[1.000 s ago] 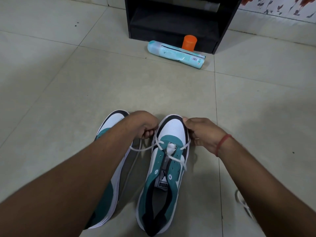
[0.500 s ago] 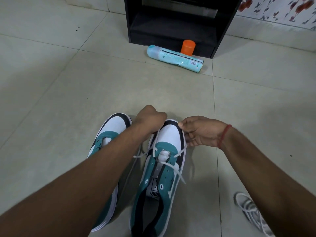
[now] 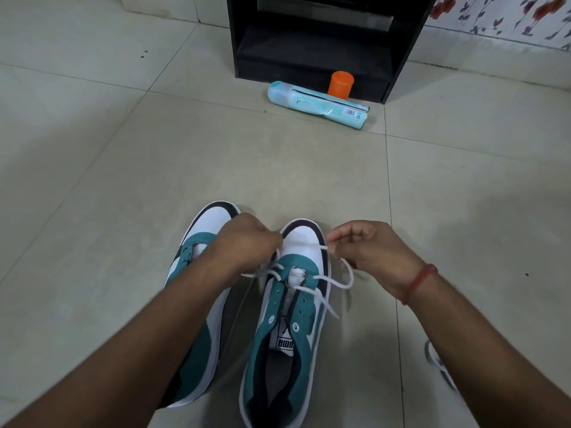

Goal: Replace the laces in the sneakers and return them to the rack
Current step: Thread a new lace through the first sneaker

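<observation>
Lacing one of two sneakers on the floor (image 3: 108,180).
Left hand (image 3: 247,242) and right hand (image 3: 370,251) each pinch an end of one white lace (image 3: 324,279) on right sneaker (image 3: 290,329); left sneaker (image 3: 204,304) alongside.

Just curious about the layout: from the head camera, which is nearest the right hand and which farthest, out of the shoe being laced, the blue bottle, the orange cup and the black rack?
From the right hand:
1. Shoe being laced, right beside it, to its left.
2. Blue bottle, lying on the floor ahead.
3. Orange cup, standing just behind the bottle.
4. Black rack, at the back by the wall.
</observation>
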